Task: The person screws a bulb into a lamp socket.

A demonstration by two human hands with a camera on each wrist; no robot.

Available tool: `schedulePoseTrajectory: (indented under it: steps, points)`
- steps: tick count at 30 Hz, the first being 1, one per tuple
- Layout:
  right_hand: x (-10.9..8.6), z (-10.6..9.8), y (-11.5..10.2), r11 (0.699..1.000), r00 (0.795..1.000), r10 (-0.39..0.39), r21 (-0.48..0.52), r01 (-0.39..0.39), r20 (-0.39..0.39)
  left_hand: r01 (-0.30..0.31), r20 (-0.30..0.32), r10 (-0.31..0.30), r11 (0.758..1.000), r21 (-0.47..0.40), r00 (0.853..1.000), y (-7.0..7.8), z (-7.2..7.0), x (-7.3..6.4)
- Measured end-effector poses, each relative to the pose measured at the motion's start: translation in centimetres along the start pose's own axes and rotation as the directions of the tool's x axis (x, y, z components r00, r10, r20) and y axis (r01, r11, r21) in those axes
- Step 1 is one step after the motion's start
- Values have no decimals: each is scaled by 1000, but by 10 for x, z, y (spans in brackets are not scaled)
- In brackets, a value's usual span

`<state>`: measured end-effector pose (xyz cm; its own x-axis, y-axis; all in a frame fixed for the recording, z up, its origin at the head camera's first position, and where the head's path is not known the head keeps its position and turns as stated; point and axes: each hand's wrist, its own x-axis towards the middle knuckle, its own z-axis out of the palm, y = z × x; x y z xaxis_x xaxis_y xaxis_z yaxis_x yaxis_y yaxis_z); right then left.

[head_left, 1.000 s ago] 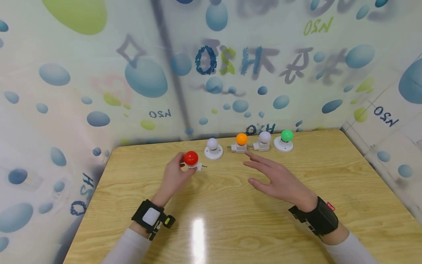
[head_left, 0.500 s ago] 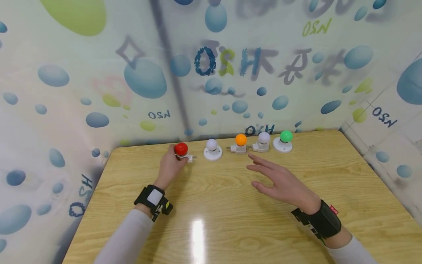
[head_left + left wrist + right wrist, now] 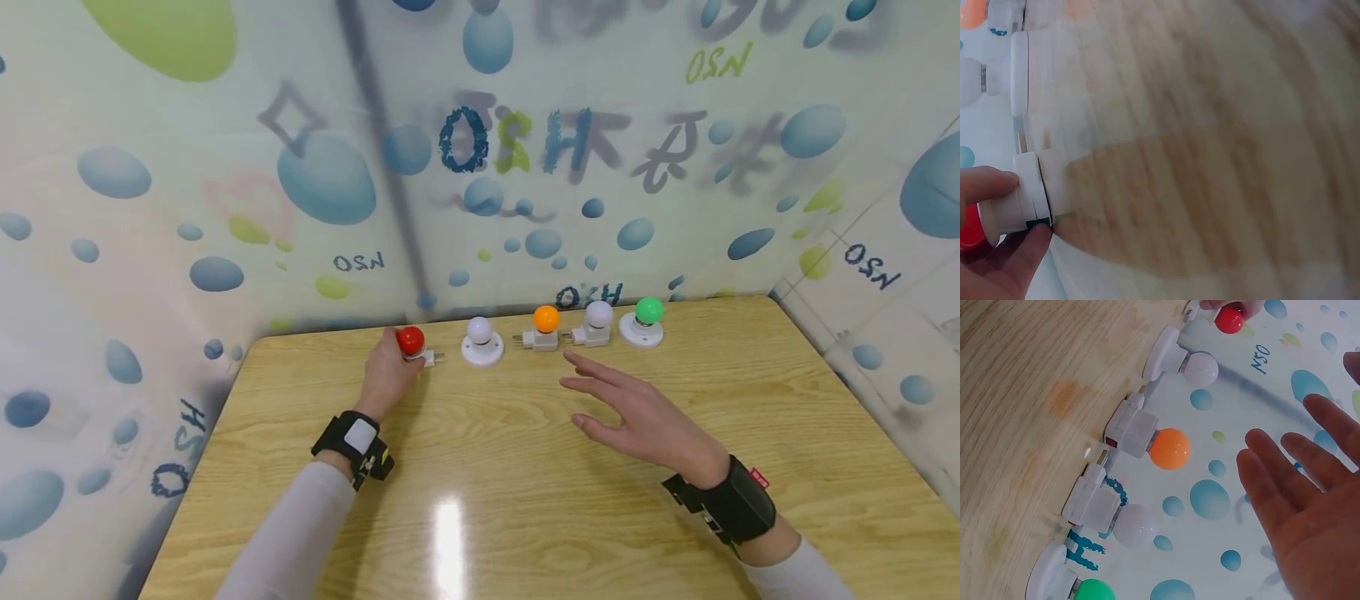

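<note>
My left hand grips the white plug-in socket that carries a red bulb, at the left end of a row near the table's back edge. In the left wrist view, thumb and fingers pinch the socket from both sides, and its base sits on the tabletop. Metal prongs on it point right, toward a white bulb on a round base. My right hand hovers over the table with fingers spread and holds nothing. Nearest to it are an orange bulb in a plug-in socket and a white bulb in another.
A green bulb on a round white base ends the row at the right. Behind the wooden table hangs a patterned curtain with blue and green spots, close along the back edge.
My left hand has carried the red bulb and its socket left and back, setting it down in line with the others. My right hand has barely shifted.
</note>
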<state>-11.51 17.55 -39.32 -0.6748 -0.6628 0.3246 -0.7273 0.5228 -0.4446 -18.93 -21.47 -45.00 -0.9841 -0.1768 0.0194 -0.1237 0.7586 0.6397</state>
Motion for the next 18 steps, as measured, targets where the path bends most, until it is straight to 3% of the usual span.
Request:
schedulePoseTrajectory:
  steps: [5,10,14,18]
  points:
    - [-2,0,3,999,1000,13,-34,-13,6,-2,37,4,999,-38,999,-2,-2,-3]
    - [-9,-8,12,985,986,167,-54,-165,30,-79,97,84,995,-62,992,-5,-14,-19]
    - [-19,-23,29,952,957,290,-101,-289,-4,-176,101,170,983,60,980,-5,-33,-40]
    - [-30,-36,56,926,945,313,-190,-326,-92,-245,71,235,944,221,970,-12,-49,-57]
